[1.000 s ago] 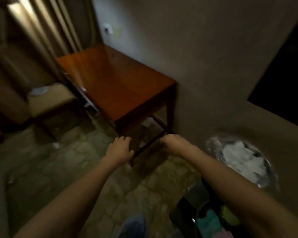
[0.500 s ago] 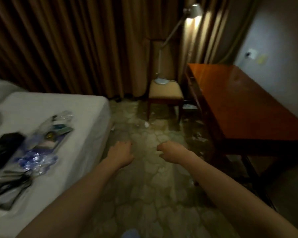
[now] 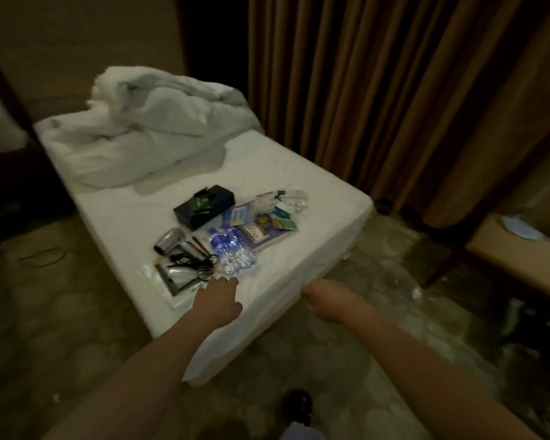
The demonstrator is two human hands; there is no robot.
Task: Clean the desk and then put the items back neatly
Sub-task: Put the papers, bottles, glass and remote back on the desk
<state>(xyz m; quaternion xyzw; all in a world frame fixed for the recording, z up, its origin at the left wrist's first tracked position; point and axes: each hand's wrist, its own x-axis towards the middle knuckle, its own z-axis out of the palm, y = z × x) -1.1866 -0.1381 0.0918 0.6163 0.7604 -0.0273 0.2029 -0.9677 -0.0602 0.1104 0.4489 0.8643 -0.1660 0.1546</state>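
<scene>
Both hands reach over a white bed (image 3: 299,198) at frame centre: left hand (image 3: 218,301) loose-fingered beside crinkled plastic bottles (image 3: 232,249), a metallic hairdryer (image 3: 169,241) and black box (image 3: 204,206); right hand (image 3: 326,298) curled, empty.

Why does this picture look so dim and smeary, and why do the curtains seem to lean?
Head view: the room is dimly lit, so only the white bed stands out and the carpet and corners sink into shadow. The duvet and both hands, left hand and right hand, look soft, probably from blur. The wide-angle lens bends the curtains and the bed's edges outward.
</scene>
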